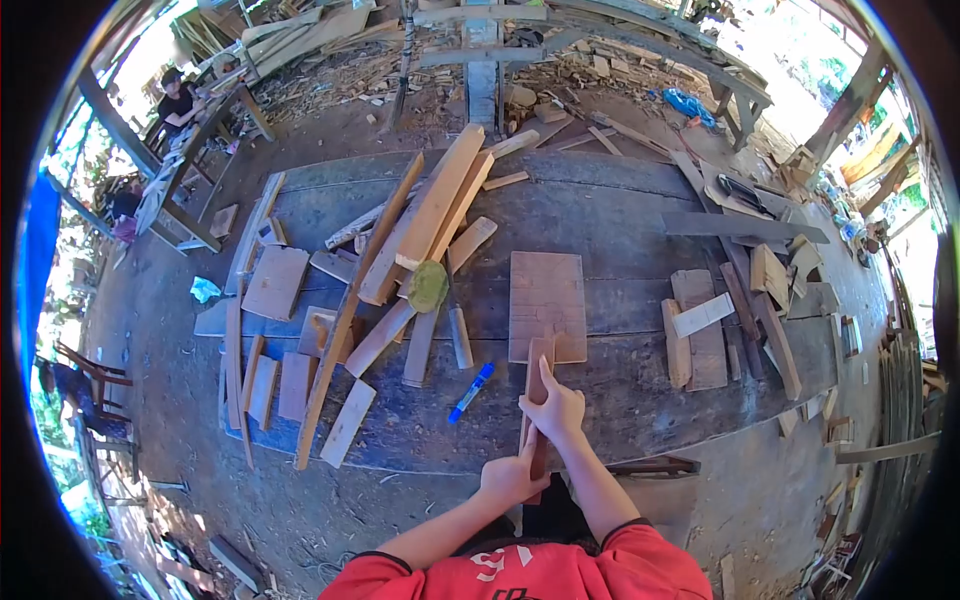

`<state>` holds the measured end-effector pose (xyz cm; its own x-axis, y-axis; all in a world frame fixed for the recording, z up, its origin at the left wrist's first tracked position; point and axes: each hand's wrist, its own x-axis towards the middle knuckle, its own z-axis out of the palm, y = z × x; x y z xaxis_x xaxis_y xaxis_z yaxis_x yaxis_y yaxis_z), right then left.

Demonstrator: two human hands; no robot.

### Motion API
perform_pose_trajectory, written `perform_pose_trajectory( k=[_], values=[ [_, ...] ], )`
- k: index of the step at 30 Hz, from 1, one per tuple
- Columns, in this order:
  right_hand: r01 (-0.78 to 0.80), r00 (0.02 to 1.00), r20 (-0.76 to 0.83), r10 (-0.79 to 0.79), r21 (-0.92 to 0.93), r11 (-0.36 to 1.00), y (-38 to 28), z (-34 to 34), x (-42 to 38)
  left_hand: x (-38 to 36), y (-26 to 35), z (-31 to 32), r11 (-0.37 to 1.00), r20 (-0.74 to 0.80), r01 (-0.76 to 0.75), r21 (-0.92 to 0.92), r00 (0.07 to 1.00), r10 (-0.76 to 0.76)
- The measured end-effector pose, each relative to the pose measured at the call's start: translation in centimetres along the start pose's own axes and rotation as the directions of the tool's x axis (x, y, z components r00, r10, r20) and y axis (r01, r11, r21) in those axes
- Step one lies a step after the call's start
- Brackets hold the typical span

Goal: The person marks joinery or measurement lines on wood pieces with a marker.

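Note:
Both hands are on a narrow reddish-brown wooden piece (538, 375) that points away from the body. My right hand (557, 408) grips it around the middle, with a finger stretched along its top. Nearer the body, my left hand (510, 477) is closed on its lower part. The far end of the piece overlaps the near edge of a flat rectangular board (547, 295) lying on the dark table (620, 360). A blue marker (471, 393) lies left of the hands.
Long wooden bars (445, 200) and a green roundish object (428, 287) are piled left of the board. Short blocks (297, 385) lie further left. More wood pieces (703, 316) and a dark tool (745, 194) lie on the right. A person (180, 105) sits at the far left.

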<state>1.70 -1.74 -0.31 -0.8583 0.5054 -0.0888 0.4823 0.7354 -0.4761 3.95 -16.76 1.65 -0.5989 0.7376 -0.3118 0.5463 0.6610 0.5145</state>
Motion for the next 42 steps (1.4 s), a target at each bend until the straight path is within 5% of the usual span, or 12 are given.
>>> perform_pose_trajectory(
  k=[8,15,22,28,35,38,42],
  values=[
    [0.060,0.997,-0.052,-0.063,-0.060,0.996,0.4,1.0,8.0,7.3,-1.9,-1.2,1.000,-0.082,-0.013,0.017,0.996,0.014],
    [0.123,0.992,-0.032,-0.124,-0.011,0.992,1.1,0.0,25.8,23.2,-3.3,-6.7,0.998,-0.141,0.066,0.010,0.988,-0.064],
    [0.083,0.995,-0.042,-0.092,-0.177,0.981,0.5,-0.4,42.2,36.7,-5.2,-15.3,0.993,-0.197,0.071,0.095,0.979,-0.051],
    [0.046,0.994,-0.097,-0.053,-0.078,0.996,-1.2,-3.3,33.3,28.8,-3.6,-14.2,0.987,-0.161,0.026,0.160,0.987,0.000],
    [0.082,0.991,-0.115,-0.073,0.072,0.994,0.0,0.0,12.7,10.3,-1.4,-5.2,1.000,-0.148,0.003,-0.003,0.989,-0.004],
    [0.147,0.974,-0.176,-0.145,0.003,0.989,0.3,1.6,6.5,4.6,-1.3,-1.7,1.000,-0.190,-0.029,-0.002,0.981,0.028],
    [0.070,0.997,0.022,-0.070,0.014,0.997,-1.2,0.7,3.8,2.2,-1.3,-1.5,1.000,-0.090,0.028,-0.006,0.996,-0.028]
  ],
)
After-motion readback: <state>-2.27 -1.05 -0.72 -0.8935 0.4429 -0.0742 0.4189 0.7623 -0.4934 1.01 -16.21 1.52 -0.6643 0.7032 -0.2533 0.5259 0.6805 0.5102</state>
